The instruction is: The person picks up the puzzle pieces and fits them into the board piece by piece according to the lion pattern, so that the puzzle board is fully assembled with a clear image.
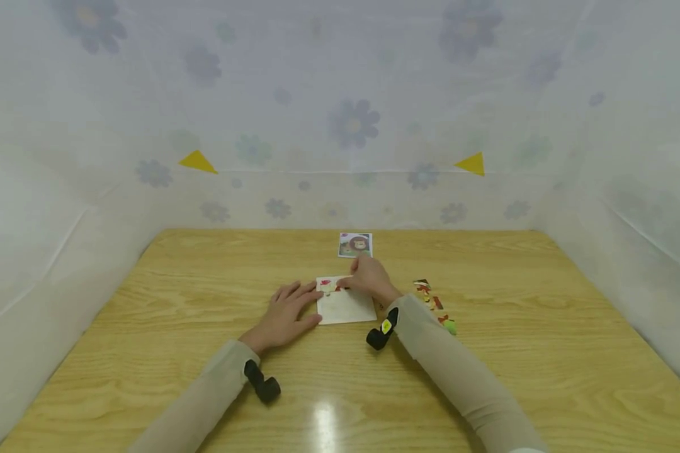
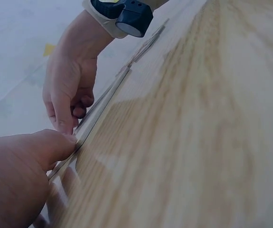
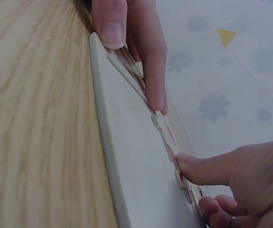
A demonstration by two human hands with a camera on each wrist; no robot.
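Note:
A white puzzle board (image 1: 345, 309) lies flat on the table, with joined picture puzzle pieces (image 1: 325, 284) along its far side. My left hand (image 1: 288, 318) rests at its left, fingers stretched over the left edge and the thumb by the near left corner. My right hand (image 1: 369, 277) is over the board's far right part. In the right wrist view, the right thumb (image 3: 207, 168) bears on a puzzle piece (image 3: 171, 151) in the row, with the other fingers curled beside the board's far edge. Part of the row is hidden beneath this hand.
A picture card (image 1: 354, 243) with an animal's face lies beyond the board. Several loose puzzle pieces (image 1: 435, 303) are scattered to the right, partly behind the right sleeve. The wooden table (image 1: 175, 296) is enclosed by white flowered curtains (image 1: 294, 126).

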